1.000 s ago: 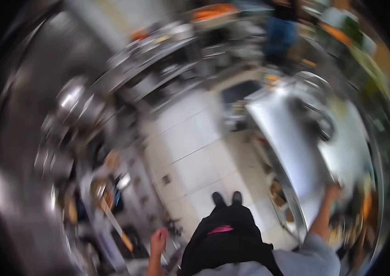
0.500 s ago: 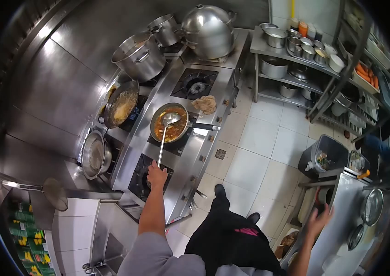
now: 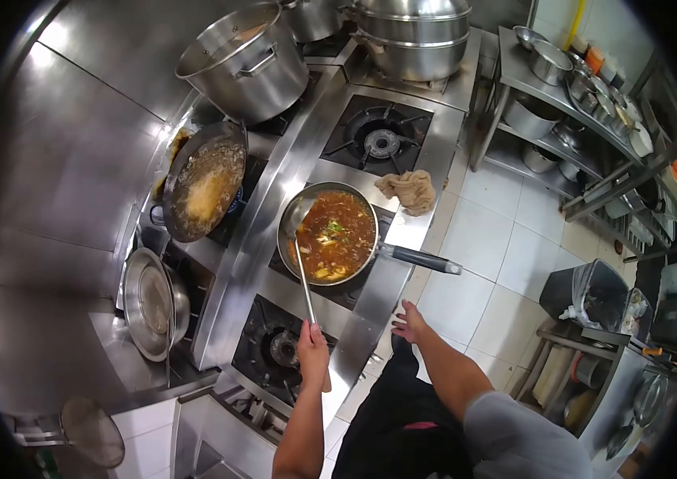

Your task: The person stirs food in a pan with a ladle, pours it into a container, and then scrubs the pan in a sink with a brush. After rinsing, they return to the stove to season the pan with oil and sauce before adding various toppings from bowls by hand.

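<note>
My left hand [image 3: 313, 355] is closed around the long handle of a metal ladle [image 3: 304, 275]. The ladle's bowl rests at the left inner side of a frying pan [image 3: 281, 235], partly in a red-brown sauce [image 3: 342, 219] with pale and green bits. The pan sits on a middle burner, its black handle [image 3: 422, 259] reaching out over the stove's front edge. My right hand [image 3: 410, 321] holds nothing; its fingers are apart, just below that handle and not touching it. A crumpled brown cloth [image 3: 410, 191] lies beside the pan.
A wok [image 3: 178, 180] with bubbling oil stands on a back burner, near a large pot [image 3: 274, 88] and a stacked steamer [image 3: 414, 60]. Metal basins [image 3: 137, 319] are at the left. Shelves [image 3: 506, 132] hold pots at the right, and a bin [image 3: 562, 291] stands on the floor.
My right hand has swung from the counter at far right to near the pan handle. The ladle bowl has shifted from the pan's middle to its left side. The view has moved closer.
</note>
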Demonstrator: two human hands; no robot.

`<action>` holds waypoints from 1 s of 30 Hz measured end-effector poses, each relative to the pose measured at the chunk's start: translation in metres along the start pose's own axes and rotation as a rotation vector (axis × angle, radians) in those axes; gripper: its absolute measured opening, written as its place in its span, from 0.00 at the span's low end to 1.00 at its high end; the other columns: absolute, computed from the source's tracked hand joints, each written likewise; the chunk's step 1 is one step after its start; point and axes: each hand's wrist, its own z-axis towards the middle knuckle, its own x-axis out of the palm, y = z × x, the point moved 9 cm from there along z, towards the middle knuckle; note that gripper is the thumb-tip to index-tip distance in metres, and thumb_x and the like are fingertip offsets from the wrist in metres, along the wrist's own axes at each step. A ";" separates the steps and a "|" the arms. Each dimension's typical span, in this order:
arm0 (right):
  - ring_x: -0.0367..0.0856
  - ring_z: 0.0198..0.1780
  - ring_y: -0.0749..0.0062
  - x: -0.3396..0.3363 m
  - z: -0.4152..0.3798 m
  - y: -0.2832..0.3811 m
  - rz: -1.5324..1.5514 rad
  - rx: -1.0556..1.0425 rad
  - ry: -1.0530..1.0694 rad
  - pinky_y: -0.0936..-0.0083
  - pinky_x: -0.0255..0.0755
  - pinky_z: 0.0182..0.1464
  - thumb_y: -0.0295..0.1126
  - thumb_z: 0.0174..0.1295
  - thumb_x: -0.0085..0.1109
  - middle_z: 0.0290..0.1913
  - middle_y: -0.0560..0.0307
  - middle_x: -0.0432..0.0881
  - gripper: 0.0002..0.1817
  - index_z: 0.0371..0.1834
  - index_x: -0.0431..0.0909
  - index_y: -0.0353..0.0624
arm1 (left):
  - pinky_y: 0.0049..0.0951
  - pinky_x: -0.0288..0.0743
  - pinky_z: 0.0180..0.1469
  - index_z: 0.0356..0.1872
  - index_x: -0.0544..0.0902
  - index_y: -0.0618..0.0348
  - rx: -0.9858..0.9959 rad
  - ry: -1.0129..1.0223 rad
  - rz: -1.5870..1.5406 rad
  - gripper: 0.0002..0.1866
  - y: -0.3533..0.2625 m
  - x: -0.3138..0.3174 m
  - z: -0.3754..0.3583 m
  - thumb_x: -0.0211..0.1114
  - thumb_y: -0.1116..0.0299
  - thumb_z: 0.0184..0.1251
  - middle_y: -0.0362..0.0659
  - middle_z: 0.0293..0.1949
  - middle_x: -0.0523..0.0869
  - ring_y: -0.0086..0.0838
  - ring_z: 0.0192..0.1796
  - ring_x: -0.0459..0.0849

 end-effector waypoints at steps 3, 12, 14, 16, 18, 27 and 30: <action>0.77 0.55 0.61 0.032 0.020 -0.002 0.074 0.033 0.043 0.54 0.71 0.57 0.50 0.70 0.53 0.50 0.56 0.79 0.23 0.64 0.70 0.54 | 0.27 0.73 0.36 0.69 0.72 0.62 -0.027 0.104 -0.010 0.25 -0.013 0.004 0.007 0.54 0.59 0.79 0.40 0.27 0.77 0.23 0.30 0.76; 0.81 0.30 0.71 0.012 0.102 -0.021 0.082 0.013 0.150 0.73 0.76 0.31 0.41 0.72 0.49 0.36 0.57 0.83 0.13 0.45 0.78 0.46 | 0.42 0.79 0.48 0.68 0.75 0.56 0.384 0.138 0.357 0.24 -0.060 -0.023 -0.027 0.62 0.67 0.72 0.57 0.45 0.86 0.52 0.46 0.86; 0.84 0.35 0.69 0.025 0.073 -0.011 0.222 0.173 0.103 0.69 0.79 0.34 0.41 0.72 0.50 0.38 0.54 0.84 0.13 0.44 0.78 0.44 | 0.41 0.79 0.47 0.67 0.76 0.55 0.373 0.099 0.534 0.24 -0.060 -0.035 -0.038 0.63 0.66 0.71 0.51 0.42 0.86 0.47 0.44 0.86; 0.84 0.36 0.68 0.024 0.055 0.001 0.158 0.213 0.112 0.68 0.80 0.36 0.42 0.73 0.49 0.39 0.53 0.84 0.14 0.45 0.78 0.44 | 0.40 0.79 0.46 0.67 0.76 0.54 0.427 0.059 0.563 0.24 -0.050 -0.053 -0.044 0.64 0.66 0.71 0.48 0.39 0.85 0.44 0.42 0.86; 0.85 0.37 0.67 0.021 0.044 0.015 0.091 0.258 0.124 0.67 0.82 0.38 0.43 0.74 0.48 0.40 0.53 0.84 0.16 0.45 0.78 0.43 | 0.41 0.79 0.46 0.67 0.76 0.54 0.400 0.045 0.658 0.24 -0.042 -0.077 -0.044 0.63 0.66 0.71 0.49 0.40 0.86 0.44 0.43 0.86; 0.84 0.29 0.70 0.038 -0.136 0.218 -0.484 0.107 0.579 0.68 0.83 0.37 0.57 0.75 0.42 0.35 0.57 0.86 0.29 0.51 0.78 0.40 | 0.31 0.74 0.25 0.70 0.72 0.55 0.005 0.074 0.135 0.23 -0.026 -0.068 -0.023 0.54 0.62 0.79 0.43 0.25 0.78 0.35 0.20 0.76; 0.81 0.27 0.73 0.069 -0.163 0.234 -0.862 0.070 0.591 0.71 0.82 0.33 0.52 0.73 0.52 0.32 0.59 0.84 0.22 0.50 0.78 0.42 | 0.22 0.68 0.19 0.74 0.64 0.46 -0.457 0.192 -0.523 0.25 -0.016 -0.003 -0.059 0.48 0.52 0.82 0.35 0.25 0.73 0.18 0.20 0.69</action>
